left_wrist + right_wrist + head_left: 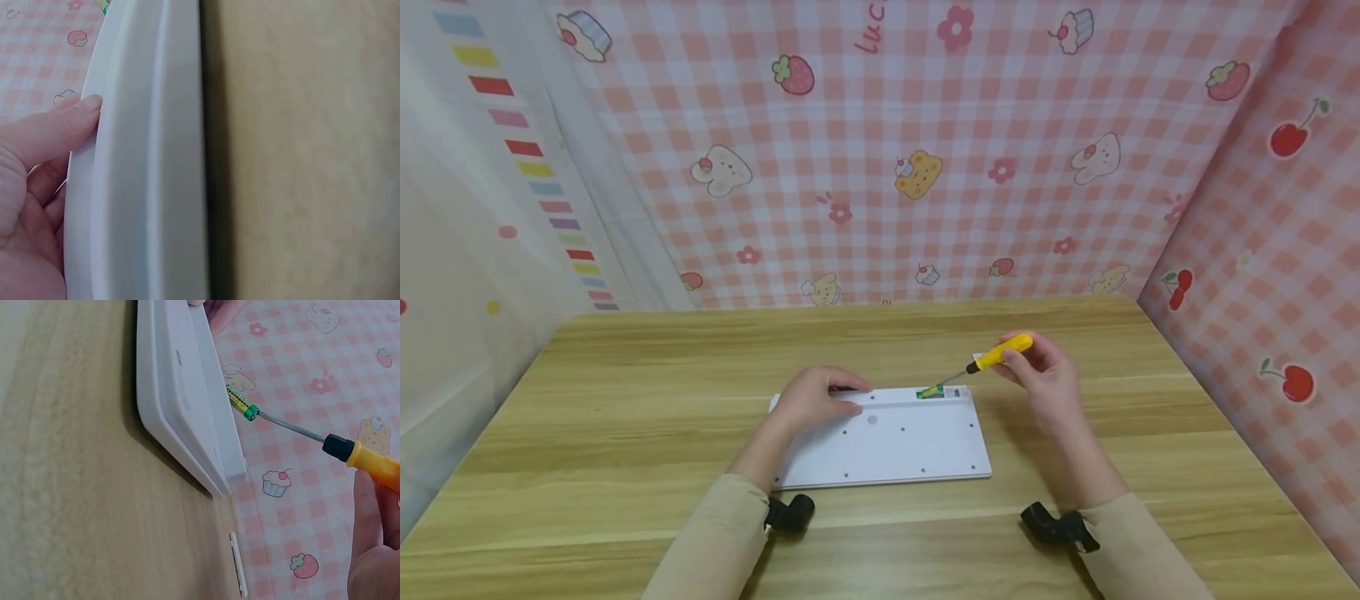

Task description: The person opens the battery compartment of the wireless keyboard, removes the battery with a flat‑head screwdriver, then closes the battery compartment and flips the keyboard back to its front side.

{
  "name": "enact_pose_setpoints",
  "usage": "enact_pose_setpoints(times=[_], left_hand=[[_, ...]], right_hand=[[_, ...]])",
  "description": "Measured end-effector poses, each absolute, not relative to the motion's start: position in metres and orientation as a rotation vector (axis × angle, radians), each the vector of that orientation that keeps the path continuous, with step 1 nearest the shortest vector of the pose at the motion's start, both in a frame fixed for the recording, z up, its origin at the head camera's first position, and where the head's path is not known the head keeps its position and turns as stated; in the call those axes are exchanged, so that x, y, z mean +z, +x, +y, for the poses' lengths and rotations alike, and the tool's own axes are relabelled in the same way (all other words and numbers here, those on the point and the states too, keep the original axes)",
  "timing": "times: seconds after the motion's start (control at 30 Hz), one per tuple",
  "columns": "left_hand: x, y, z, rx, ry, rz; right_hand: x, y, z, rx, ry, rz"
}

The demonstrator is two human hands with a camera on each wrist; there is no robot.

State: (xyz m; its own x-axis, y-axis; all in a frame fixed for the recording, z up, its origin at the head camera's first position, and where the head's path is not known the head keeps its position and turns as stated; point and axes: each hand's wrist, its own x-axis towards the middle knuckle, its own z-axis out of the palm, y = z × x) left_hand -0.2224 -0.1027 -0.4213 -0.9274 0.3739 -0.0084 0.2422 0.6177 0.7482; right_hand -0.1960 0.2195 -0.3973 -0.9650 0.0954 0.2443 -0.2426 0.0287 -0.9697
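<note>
A white keyboard [917, 446] lies face down, its back dotted with small screws. At its far edge my left hand [811, 398] grips the raised strip, thumb on the near side and fingers behind, as the left wrist view shows. My right hand [1047, 383] holds a screwdriver [1002, 352] by its yellow handle. The metal tip touches the end of a green and yellow battery [245, 405], which sits tilted, one end raised out of the compartment at the keyboard's far right. The tip's exact contact is too small to tell.
A small white cover [238, 565] lies on the wooden table [625, 417] to the right of the keyboard, partly hidden behind my right hand in the head view. Patterned cloth [880, 108] hangs behind the table and along its sides.
</note>
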Motion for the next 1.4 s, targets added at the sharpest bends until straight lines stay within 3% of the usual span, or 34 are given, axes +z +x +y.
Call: enact_pose_setpoints(times=[0.43,0.83,1.4], left_hand=[[-0.422,-0.223,-0.103,1.184,0.518,2.685],[-0.420,-0.221,-0.102,1.189,0.502,2.680],[-0.421,-0.221,-0.102,1.194,0.485,2.682]], right_hand=[[-0.396,-0.192,0.232,2.002,0.144,-2.241],[-0.396,-0.187,0.277,2.163,0.237,-1.923],[-0.400,-0.193,0.335,2.077,-0.251,-1.806]])
